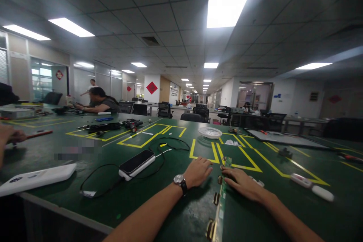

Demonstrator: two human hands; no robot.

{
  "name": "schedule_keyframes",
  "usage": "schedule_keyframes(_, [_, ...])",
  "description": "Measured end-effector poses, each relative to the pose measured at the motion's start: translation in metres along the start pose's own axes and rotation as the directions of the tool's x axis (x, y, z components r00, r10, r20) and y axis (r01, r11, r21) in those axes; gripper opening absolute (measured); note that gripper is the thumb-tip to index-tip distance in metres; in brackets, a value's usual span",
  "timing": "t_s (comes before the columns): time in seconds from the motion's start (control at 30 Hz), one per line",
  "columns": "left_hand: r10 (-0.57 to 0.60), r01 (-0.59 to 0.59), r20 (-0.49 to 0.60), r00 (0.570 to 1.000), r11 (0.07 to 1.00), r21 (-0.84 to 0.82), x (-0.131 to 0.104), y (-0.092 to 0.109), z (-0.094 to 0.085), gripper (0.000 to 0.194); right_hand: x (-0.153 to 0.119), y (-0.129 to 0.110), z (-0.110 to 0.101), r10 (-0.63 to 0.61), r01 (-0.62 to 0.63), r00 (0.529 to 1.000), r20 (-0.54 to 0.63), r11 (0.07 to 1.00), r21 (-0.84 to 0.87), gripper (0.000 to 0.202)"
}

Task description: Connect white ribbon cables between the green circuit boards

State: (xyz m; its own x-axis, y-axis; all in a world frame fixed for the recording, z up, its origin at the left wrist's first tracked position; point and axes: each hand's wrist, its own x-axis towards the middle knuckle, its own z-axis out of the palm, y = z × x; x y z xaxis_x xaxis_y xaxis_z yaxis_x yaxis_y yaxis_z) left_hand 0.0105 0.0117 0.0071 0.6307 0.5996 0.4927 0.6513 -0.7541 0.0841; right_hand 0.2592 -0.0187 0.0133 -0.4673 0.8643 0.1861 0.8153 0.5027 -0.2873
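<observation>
A long, narrow green circuit board (220,211) with brass-coloured connectors along its left edge lies on the green table, running away from me. My right hand (241,182) rests at the board's far part, its fingertips over the right edge and touching it, fingers stretched out rather than wrapped round. Left of the board, my left hand (198,171) lies low over the table with fingers extended and holding nothing; a watch (180,182) is on that wrist. Partly hidden behind my right hand is a small whitish object (258,182).
A phone on a white power bank (137,163) with a black cable lies to the left. Beyond my hands stands a white basket (210,132). A white, two-part object (312,187) lies right. Another person's hand (11,135) is at far left, near a red tool (39,134).
</observation>
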Motion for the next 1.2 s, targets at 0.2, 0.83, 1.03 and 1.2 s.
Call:
schedule_keyframes(0.2, [0.045, -0.042, 0.063, 0.997, 0.998, -0.050, -0.004, 0.006, 0.000, 0.028, -0.009, -0.035, -0.003, -0.165, 0.174, 0.984, -0.063, 0.971, 0.167, 0.028])
schedule_keyframes(0.83, [0.028, -0.026, 0.141, 0.990, 0.999, -0.021, -0.008, 0.023, 0.003, 0.028, -0.024, 0.049, -0.019, 0.335, -0.353, 0.934, -0.127, 0.919, -0.177, 0.027])
schedule_keyframes(1.03, [0.023, -0.020, 0.152, 0.988, 1.000, -0.023, -0.008, 0.022, 0.003, 0.027, -0.026, 0.046, -0.026, 0.206, -0.206, 0.976, -0.071, 0.979, 0.008, 0.032])
schedule_keyframes(1.2, [0.037, -0.033, 0.143, 0.989, 0.999, -0.032, -0.008, 0.020, 0.004, 0.028, -0.025, 0.033, -0.022, 0.147, -0.139, 0.987, -0.068, 0.984, 0.114, 0.033])
